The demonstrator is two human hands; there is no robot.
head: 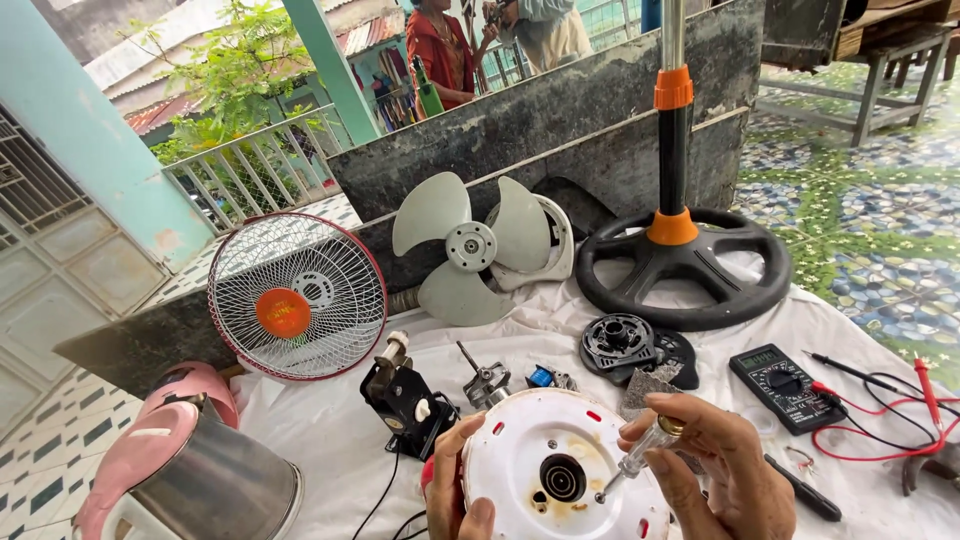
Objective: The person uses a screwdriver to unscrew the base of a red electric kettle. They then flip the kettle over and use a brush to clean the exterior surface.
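Note:
My left hand grips the left rim of a round white appliance base with red tabs and a dark socket in its middle. A screwdriver with a clear handle is held in my right hand, its tip touching the base beside the socket. Brownish stains mark the white surface around the socket. Both hands are at the bottom middle of the view, over a white cloth.
On the cloth lie a black motor assembly, a black round part, a multimeter with red and black leads, a three-blade fan propeller, a wire fan guard and a black stand base with a pole. A pink-and-steel kettle sits at the left.

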